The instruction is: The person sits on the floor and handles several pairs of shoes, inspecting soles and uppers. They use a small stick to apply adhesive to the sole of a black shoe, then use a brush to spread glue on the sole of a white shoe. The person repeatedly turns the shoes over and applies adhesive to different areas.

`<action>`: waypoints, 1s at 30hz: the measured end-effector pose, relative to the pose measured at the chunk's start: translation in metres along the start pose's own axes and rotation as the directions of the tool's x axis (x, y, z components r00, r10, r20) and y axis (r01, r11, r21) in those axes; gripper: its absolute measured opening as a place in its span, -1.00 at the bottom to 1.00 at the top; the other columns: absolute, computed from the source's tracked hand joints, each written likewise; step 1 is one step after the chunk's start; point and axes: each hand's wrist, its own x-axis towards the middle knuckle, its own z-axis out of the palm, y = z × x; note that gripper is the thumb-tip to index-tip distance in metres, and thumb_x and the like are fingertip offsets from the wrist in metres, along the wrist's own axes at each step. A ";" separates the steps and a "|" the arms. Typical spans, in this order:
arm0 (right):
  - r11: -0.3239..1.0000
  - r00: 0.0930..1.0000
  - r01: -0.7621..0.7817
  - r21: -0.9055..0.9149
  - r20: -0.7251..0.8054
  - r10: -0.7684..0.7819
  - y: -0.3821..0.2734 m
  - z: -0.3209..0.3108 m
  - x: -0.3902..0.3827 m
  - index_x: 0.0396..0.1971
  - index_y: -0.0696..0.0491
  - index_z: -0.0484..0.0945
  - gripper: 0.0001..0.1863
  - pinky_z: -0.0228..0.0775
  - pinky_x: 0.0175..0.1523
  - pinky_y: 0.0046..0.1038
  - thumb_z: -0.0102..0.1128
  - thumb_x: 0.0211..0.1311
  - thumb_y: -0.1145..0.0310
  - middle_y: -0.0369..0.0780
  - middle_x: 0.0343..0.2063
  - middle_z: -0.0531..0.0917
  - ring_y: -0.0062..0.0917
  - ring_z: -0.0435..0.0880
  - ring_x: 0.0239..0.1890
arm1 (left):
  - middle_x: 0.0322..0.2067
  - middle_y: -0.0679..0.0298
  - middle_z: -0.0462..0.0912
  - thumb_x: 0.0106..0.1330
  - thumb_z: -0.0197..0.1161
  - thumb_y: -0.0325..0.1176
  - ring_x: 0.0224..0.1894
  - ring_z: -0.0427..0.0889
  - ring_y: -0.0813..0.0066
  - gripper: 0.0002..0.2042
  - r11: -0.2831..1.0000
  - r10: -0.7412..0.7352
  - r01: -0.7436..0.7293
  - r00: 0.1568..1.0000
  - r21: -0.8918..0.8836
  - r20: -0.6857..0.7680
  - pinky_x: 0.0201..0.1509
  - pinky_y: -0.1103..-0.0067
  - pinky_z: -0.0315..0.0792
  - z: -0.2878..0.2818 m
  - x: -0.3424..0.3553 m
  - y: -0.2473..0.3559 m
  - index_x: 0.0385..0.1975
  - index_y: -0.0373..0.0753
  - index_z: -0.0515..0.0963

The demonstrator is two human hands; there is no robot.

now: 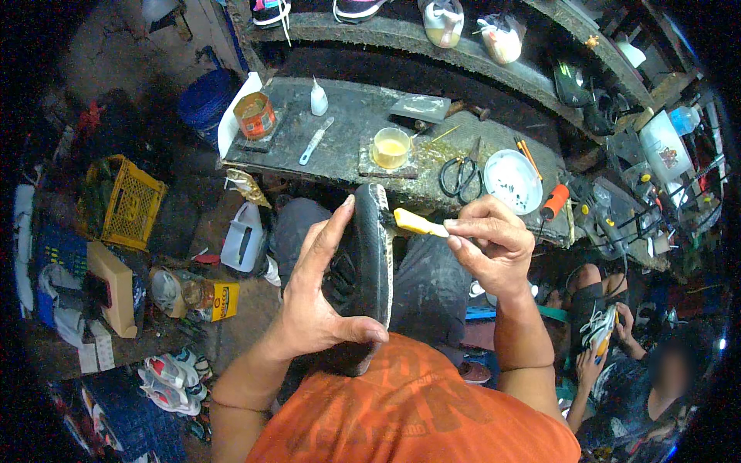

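My left hand (pixel 314 297) grips a black shoe (pixel 371 255) above my lap, thumb near one end and fingers on its far side. The shoe stands on edge, its pale, rough sole edge turned right. Between thumb and fingertips my right hand (pixel 494 243) pinches a small yellow-handled brush (pixel 417 222). The brush's dark tip meets the sole edge near the shoe's upper part. Beyond the shoe, on the bench, a glass cup of yellowish liquid (pixel 390 148) sits on a small block.
The dark bench (pixel 347 116) carries a rusty can (pixel 255 116), a white squeeze bottle (pixel 319 98), a blue-handled knife (pixel 316 142), scissors (pixel 461 177), a hammer (pixel 468 110) and a white bowl (pixel 513 181). A yellow crate (pixel 127 202) is at left. At right another person holds a shoe (pixel 598 332).
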 end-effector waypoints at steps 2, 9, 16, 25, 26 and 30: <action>1.000 1.000 0.015 -0.002 0.005 -0.015 0.001 0.000 -0.002 -0.27 0.14 0.77 -0.75 0.28 -0.36 -0.60 0.46 -0.02 0.65 -0.22 -0.40 0.66 -0.63 0.53 -0.42 | 0.29 -0.05 0.34 -0.32 0.56 0.41 0.34 0.35 0.08 0.38 0.998 0.023 -0.022 1.000 0.057 -0.004 0.45 0.28 0.17 0.000 0.001 -0.002 0.50 -0.32 0.08; 0.999 0.999 0.016 -0.045 0.035 -0.015 0.000 -0.002 -0.004 -0.23 0.07 0.80 -0.72 0.44 -0.33 -0.52 0.47 -0.02 0.59 -0.21 -0.42 0.67 -0.53 0.64 -0.40 | 0.27 -0.03 0.36 -0.39 0.49 0.49 0.32 0.36 0.07 0.42 0.992 0.034 -0.033 0.999 0.124 -0.007 0.44 0.26 0.18 0.000 0.002 -0.006 0.50 -0.33 0.08; 0.999 0.991 0.028 0.031 0.126 -0.032 0.005 -0.002 -0.013 -0.24 0.09 0.79 -0.74 0.45 -0.33 -0.51 0.49 -0.01 0.55 -0.18 -0.40 0.67 -0.51 0.65 -0.38 | 0.28 -0.02 0.35 -0.37 0.44 0.54 0.33 0.35 0.11 0.43 0.998 -0.016 0.019 0.998 0.064 -0.056 0.45 0.29 0.16 0.001 0.003 -0.016 0.51 -0.34 0.07; 0.912 0.986 -0.150 0.382 -0.006 0.164 0.039 0.038 -0.014 -0.25 0.16 0.73 -0.79 0.40 -0.08 -0.50 0.47 0.05 0.54 -0.21 -0.28 0.65 -0.52 0.58 -0.19 | 0.43 -0.02 0.21 -0.23 0.32 0.60 0.48 0.20 0.15 0.39 0.973 -0.119 0.105 0.991 -0.205 -0.058 0.54 0.33 0.04 0.009 0.007 -0.031 0.52 -0.34 0.00; 0.877 0.984 -0.150 0.457 -0.021 0.179 0.045 0.048 -0.014 -0.26 0.16 0.72 -0.79 0.40 -0.07 -0.49 0.47 0.06 0.56 -0.21 -0.28 0.65 -0.51 0.58 -0.19 | 0.43 -0.02 0.21 -0.23 0.32 0.60 0.48 0.20 0.16 0.39 0.972 -0.124 0.110 0.991 -0.207 -0.055 0.54 0.33 0.04 0.010 0.006 -0.031 0.52 -0.34 0.00; 0.818 0.981 -0.185 0.544 0.057 0.183 0.061 0.071 -0.019 -0.30 0.13 0.75 -0.80 0.42 -0.09 -0.50 0.53 0.02 0.56 -0.21 -0.31 0.65 -0.51 0.60 -0.20 | 0.45 -0.02 0.17 -0.22 0.32 0.60 0.50 0.17 0.14 0.39 0.966 -0.138 0.126 0.990 -0.225 -0.041 0.55 0.32 0.02 0.008 0.003 -0.038 0.53 -0.33 -0.01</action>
